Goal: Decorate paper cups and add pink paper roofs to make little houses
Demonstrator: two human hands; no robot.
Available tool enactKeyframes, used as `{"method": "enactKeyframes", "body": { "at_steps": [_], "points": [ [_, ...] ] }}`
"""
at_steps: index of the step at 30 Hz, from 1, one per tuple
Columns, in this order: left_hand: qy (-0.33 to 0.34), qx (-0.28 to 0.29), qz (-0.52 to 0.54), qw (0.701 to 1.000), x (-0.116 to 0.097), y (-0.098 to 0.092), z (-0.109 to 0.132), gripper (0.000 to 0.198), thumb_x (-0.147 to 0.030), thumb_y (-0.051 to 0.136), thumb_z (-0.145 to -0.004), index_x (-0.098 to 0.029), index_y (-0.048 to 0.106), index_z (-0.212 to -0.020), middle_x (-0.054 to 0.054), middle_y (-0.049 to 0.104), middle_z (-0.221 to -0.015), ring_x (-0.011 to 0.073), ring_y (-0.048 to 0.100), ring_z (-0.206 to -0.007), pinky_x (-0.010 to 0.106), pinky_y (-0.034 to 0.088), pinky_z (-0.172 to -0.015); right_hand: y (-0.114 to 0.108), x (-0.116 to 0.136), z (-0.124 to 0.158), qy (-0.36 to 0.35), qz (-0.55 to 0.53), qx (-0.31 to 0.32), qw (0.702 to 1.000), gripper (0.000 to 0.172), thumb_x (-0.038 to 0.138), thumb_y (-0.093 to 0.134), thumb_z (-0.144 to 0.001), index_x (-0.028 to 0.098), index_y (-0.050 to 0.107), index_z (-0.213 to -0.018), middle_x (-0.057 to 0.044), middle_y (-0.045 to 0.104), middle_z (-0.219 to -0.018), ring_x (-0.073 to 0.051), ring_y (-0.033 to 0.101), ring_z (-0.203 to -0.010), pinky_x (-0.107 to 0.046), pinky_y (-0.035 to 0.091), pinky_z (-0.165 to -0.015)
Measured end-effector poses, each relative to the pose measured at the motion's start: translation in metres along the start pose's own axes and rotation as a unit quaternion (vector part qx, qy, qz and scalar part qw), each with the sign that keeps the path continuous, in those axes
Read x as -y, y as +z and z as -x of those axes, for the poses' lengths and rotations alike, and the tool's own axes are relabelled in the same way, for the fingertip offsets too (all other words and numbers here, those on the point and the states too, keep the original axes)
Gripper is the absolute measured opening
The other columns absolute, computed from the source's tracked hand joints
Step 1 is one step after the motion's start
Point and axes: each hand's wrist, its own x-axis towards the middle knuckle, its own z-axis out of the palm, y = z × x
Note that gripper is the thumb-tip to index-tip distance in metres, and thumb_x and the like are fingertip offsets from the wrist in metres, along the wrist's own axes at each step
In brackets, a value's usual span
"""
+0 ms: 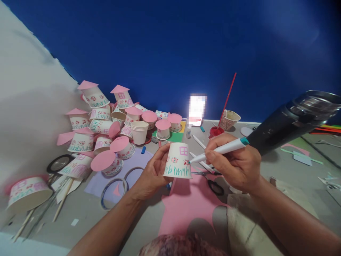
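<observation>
Cup (pixel 178 161) upside down above pink paper (pixel 186 209), pinched in curled left hand (pixel 151 174), right hand (pixel 236 167) closed round a marker (pixel 221 150), tip at its side. Already shows window, flowers, grass; probably lacks only a pink roof, unlike the finished pile (pixel 106 121).

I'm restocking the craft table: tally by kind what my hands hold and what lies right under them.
paper cup, in left hand: 1
marker, in right hand: 1
scissors: 1
pink paper sheet: 1
Total: 4
</observation>
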Motion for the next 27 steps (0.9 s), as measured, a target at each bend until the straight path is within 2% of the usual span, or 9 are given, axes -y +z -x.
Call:
{"method": "enactKeyframes", "body": {
  "at_steps": [5,12,24,27],
  "points": [
    [0.001,0.0,-0.005,1.0,0.002,-0.002,-0.0011,0.084,-0.018,0.099,-0.061,-0.032,0.066,-0.138,0.005,0.074,-0.123,0.0189,0.07,-0.1,0.025,0.055,-0.087,-0.0014,0.0001,0.0013,0.002,0.002,-0.01,1.0,0.015,0.011,0.066,-0.092,0.023,0.068,-0.083,0.001,0.072,-0.076,-0.012,0.064,-0.059,-0.026,0.049,-0.053],
    [0.003,0.012,-0.009,1.0,0.0039,-0.0031,-0.0001,0.083,-0.017,0.097,-0.065,-0.033,0.064,-0.139,0.006,0.073,-0.122,0.0178,0.069,-0.1,0.024,0.056,-0.087,0.0,0.0016,0.0002,-0.007,-0.007,-0.003,1.0,0.015,0.01,0.064,-0.092,0.023,0.067,-0.085,0.001,0.071,-0.078,-0.011,0.063,-0.06,-0.025,0.049,-0.053],
    [0.002,0.012,-0.037,0.999,0.0056,-0.0061,0.0003,0.081,-0.018,0.094,-0.069,-0.032,0.062,-0.141,0.007,0.073,-0.126,0.0221,0.07,-0.111,0.027,0.055,-0.094,-0.0008,0.0011,0.0015,-0.003,-0.007,0.0,1.0,0.013,0.011,0.066,-0.092,0.022,0.067,-0.085,0.001,0.071,-0.076,-0.012,0.063,-0.06,-0.026,0.049,-0.054],
    [-0.003,0.009,-0.034,0.999,0.0044,-0.0047,0.0005,0.081,-0.019,0.095,-0.068,-0.03,0.062,-0.142,0.009,0.074,-0.125,0.023,0.071,-0.109,0.029,0.055,-0.095,-0.0004,0.0033,0.0012,-0.003,-0.016,0.0,1.0,0.013,0.01,0.066,-0.091,0.022,0.068,-0.086,0.002,0.072,-0.077,-0.011,0.062,-0.059,-0.025,0.049,-0.054]
  ]
}}
